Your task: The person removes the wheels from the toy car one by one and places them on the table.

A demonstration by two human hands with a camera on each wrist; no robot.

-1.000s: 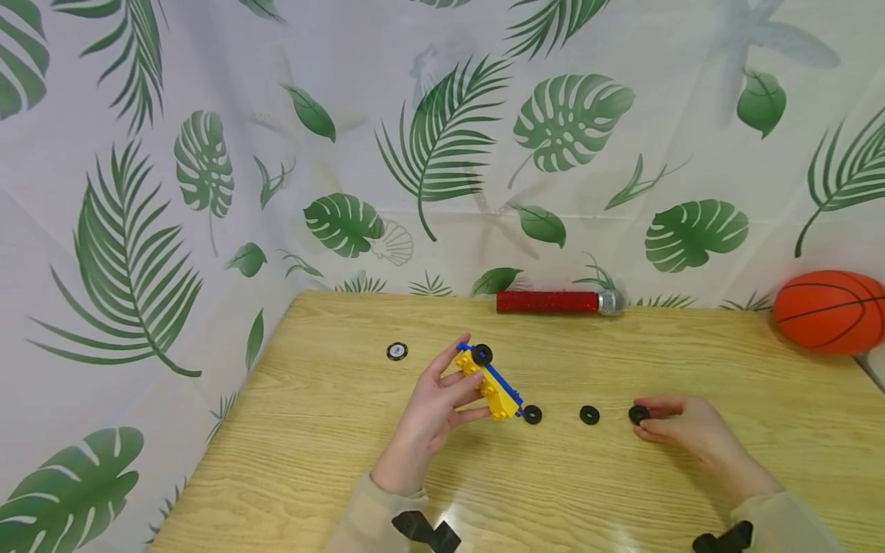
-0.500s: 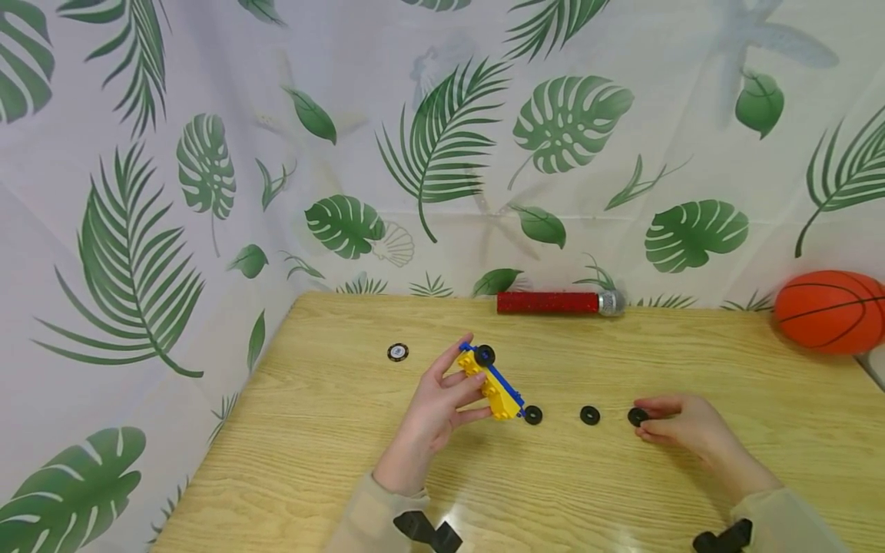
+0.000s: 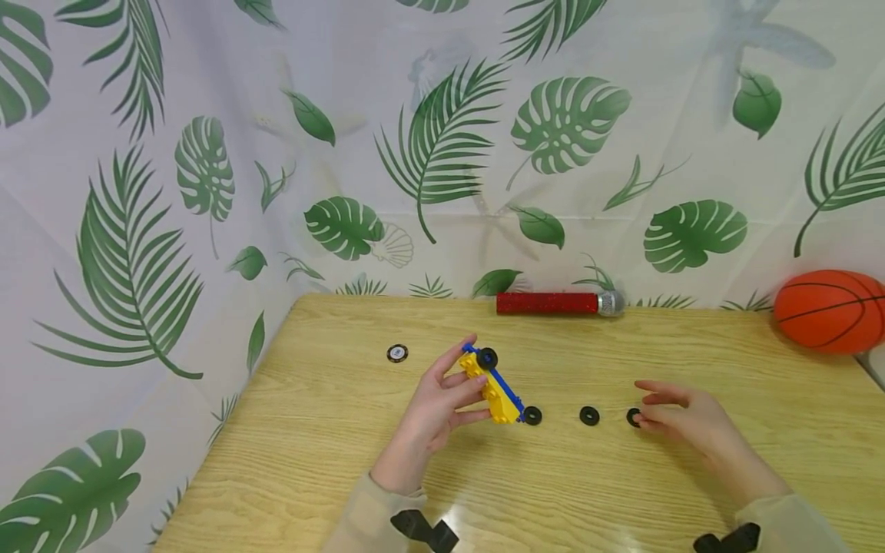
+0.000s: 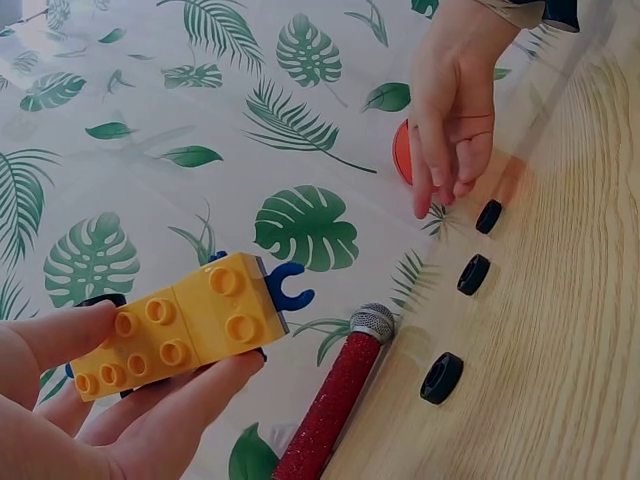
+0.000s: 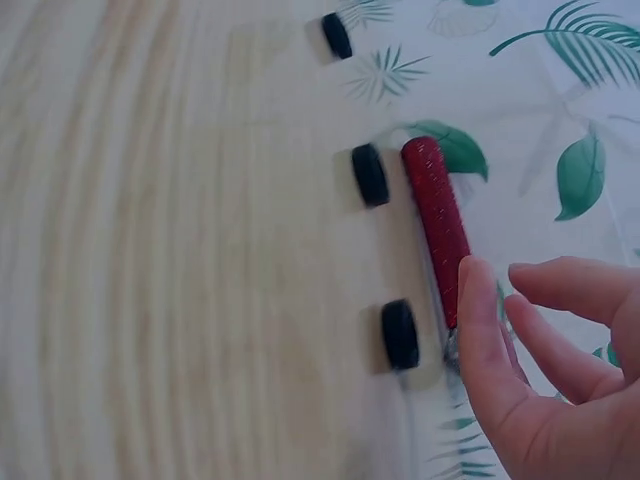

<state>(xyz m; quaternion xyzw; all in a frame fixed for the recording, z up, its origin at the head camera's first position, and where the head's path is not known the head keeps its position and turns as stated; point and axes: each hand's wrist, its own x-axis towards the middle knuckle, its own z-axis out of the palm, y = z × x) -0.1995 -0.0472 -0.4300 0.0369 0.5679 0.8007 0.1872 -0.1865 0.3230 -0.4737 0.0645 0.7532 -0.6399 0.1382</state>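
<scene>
My left hand [image 3: 439, 407] grips a yellow and blue toy car [image 3: 499, 398] built of toy bricks, held tilted above the table. One black wheel [image 3: 487, 358] shows on its near side. In the left wrist view, yellow studs cover one face and a blue hook [image 4: 291, 287] juts from one end. Three black tires lie in a row on the table: the left tire [image 3: 532, 415] beside the car's lower end, the middle tire [image 3: 589, 415], and the right tire [image 3: 632, 417]. Just right of that last tire hovers my right hand [image 3: 691, 418], fingers apart and holding nothing.
A red glittery microphone [image 3: 546, 302] lies along the table's back edge. An orange ball [image 3: 830, 311] sits at the far right. A small round chip [image 3: 397, 353] is on the table to the left. Leaf-patterned cloth [image 3: 429, 261] stands behind and left of the wooden table [image 3: 311, 461].
My right hand has let go of the right tire and spread its fingers, drawing slightly away. The tire stays on the table. My left hand keeps holding the toy car nearly still.
</scene>
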